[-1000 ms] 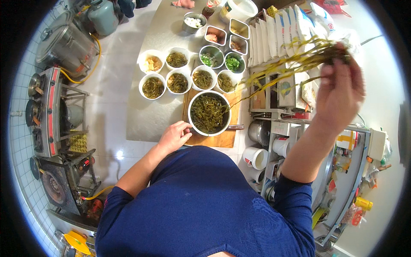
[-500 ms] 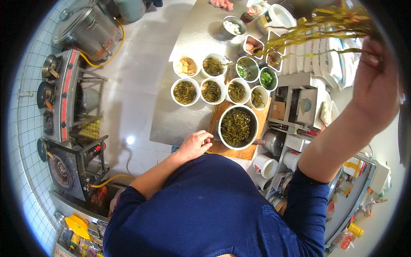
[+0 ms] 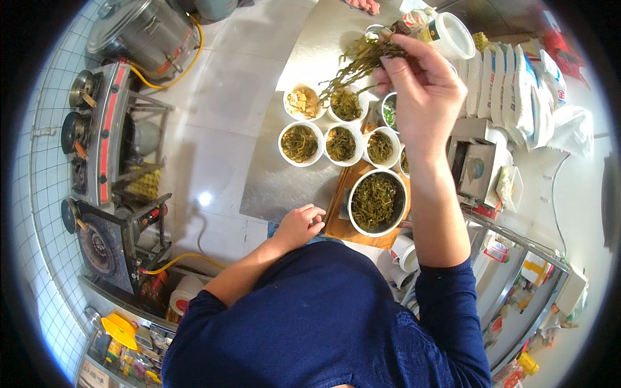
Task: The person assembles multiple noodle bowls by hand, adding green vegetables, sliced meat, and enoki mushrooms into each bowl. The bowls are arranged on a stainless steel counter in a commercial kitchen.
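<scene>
Looks like bare metal on the worktable [image 3: 272, 174], smooth with a soft sheen, against smooth wood on the cutting board [image 3: 337, 226]. Reads as glossy white plastic on the round bowls [image 3: 304, 164], rough and wrinkled on the dark green strands [image 3: 362, 55], matt cloth on the navy top [image 3: 310, 304]. Shows polished metal on the lidded pot [image 3: 145, 42], crinkled thin plastic on the bag [image 3: 572, 132], glossy tile on the floor [image 3: 213, 97].

We see coloured print on the white sacks [image 3: 511, 90] and dark lettering on a pale box [image 3: 94, 374]. Most is too small to read.
</scene>
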Demonstrator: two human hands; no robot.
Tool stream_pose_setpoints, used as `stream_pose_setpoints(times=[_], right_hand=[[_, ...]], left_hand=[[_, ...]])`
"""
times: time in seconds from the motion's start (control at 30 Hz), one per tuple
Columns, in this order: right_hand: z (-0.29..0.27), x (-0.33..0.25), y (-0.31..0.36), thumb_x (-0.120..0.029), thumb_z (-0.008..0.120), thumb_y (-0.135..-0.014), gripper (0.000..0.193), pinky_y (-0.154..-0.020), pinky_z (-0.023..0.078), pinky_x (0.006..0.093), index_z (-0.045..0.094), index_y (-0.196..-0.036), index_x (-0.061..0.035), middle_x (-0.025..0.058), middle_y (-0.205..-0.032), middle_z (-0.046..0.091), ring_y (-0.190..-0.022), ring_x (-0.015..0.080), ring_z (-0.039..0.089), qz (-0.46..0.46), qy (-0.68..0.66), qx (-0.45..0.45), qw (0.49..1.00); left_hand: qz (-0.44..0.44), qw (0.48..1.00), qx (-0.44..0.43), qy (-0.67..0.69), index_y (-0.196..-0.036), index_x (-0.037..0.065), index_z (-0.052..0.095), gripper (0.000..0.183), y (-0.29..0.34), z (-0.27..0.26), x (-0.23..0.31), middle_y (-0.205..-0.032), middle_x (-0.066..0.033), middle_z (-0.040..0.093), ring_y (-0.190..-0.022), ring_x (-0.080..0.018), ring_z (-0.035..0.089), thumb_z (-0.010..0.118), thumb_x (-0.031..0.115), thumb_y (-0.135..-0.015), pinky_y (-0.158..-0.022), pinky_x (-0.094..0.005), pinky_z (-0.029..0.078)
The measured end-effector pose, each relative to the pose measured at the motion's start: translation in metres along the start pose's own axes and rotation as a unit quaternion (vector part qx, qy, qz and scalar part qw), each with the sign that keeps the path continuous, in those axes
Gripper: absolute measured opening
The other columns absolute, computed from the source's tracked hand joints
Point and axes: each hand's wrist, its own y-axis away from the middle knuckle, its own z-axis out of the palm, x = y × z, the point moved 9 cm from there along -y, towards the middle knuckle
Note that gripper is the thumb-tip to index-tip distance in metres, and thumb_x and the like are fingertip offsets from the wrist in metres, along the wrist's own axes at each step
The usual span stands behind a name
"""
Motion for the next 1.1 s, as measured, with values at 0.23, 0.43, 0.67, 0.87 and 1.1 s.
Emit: stream_pose_setpoints(times=[0.23, 0.43, 0.67, 0.87, 1.1], right_hand=[[0.041, 0.127, 0.034, -0.001, 0.074, -0.092, 0.026, -0.069, 0.051, 0.0273, 0.078, -0.117, -0.0049, 0.0042, -0.09, 0.074, -0.073, 0.0094, 0.061, 0.054, 0.119, 0.009, 0.991], [0.061, 0.202, 0.071, -0.002, 0.071, -0.098, 0.025, -0.081, 0.059, 0.0361, 0.074, -0.122, 0.0007, 0.0173, -0.102, 0.076, -0.086, 0.0282, 0.076, 0.083, 0.25, -0.085, 0.961], [0.006, 0.195, 0.104, 0.001, 0.067, -0.103, 0.012, -0.073, 0.061, 0.0289, 0.074, -0.112, 0.0033, 0.0104, -0.098, 0.078, -0.081, 0.0148, 0.076, 0.194, 0.094, -0.051, 0.975], [-0.053, 0.179, 0.153, 0.001, 0.064, -0.106, 0.011, -0.075, 0.061, 0.0275, 0.072, -0.112, 0.005, 0.0089, -0.096, 0.076, -0.082, 0.015, 0.074, 0.238, 0.043, -0.038, 0.97], [-0.134, 0.17, 0.29, -0.002, 0.063, -0.108, 0.015, -0.076, 0.061, 0.0284, 0.072, -0.118, 0.0037, 0.01, -0.1, 0.077, -0.083, 0.0154, 0.074, 0.358, 0.041, 0.065, 0.931]], left_hand=[[-0.042, 0.999, -0.028, 0.01, -0.122, 0.007, 0.071, 0.029, 0.004, 0.006, -0.013, -0.1, -0.0087, 0.07, -0.079, -0.0263, 0.069, 0.075, 0.017, -0.095, -0.076, -0.0407, 0.056], [0.0, 0.998, 0.036, 0.058, -0.119, 0.005, 0.071, 0.027, 0.013, 0.0, -0.016, -0.097, -0.0096, 0.07, -0.076, -0.0241, 0.068, 0.078, 0.01, -0.093, -0.07, -0.0377, 0.056], [-0.087, 0.993, 0.01, 0.078, -0.118, 0.003, 0.073, 0.025, 0.004, 0.006, -0.012, -0.1, -0.0104, 0.074, -0.074, -0.0263, 0.071, 0.077, 0.008, -0.094, -0.072, -0.0381, 0.058], [0.11, 0.949, 0.287, -0.071, -0.121, 0.003, 0.066, 0.019, -0.116, -0.143, 0.04, -0.117, -0.017, 0.074, -0.109, -0.0324, 0.072, 0.065, 0.012, -0.105, -0.094, -0.041, 0.057], [-0.198, 0.974, 0.109, -0.03, -0.136, 0.006, 0.065, 0.056, -0.314, -0.224, -0.055, -0.125, -0.0188, 0.076, -0.113, -0.0365, 0.073, 0.057, 0.054, -0.108, -0.099, -0.0502, 0.058]])
